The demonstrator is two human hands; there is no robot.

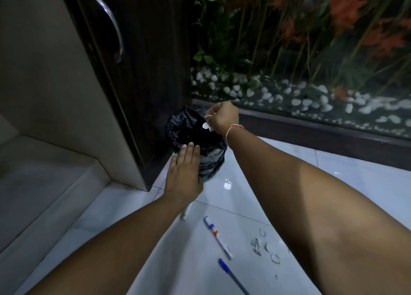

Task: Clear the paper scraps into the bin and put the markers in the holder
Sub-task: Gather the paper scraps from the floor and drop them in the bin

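A small bin (193, 136) lined with a black plastic bag stands on the floor against a dark cabinet. My right hand (223, 116) hovers over its opening, fingers pinched on white paper scraps (207, 124). My left hand (185, 172) lies flat against the near side of the bin, fingers together, holding nothing. On the white tiled floor lie a white marker (219, 239), a blue pen (233, 277) and another marker (185, 212) partly hidden under my left wrist. Several paper scraps (265, 247) lie to the right of the white marker. No holder is in view.
A dark cabinet door (133, 72) with a metal handle stands left of the bin. Behind it runs a glass panel (311, 72) with plants and white pebbles on a dark base. A pale step (44, 172) rises at the left.
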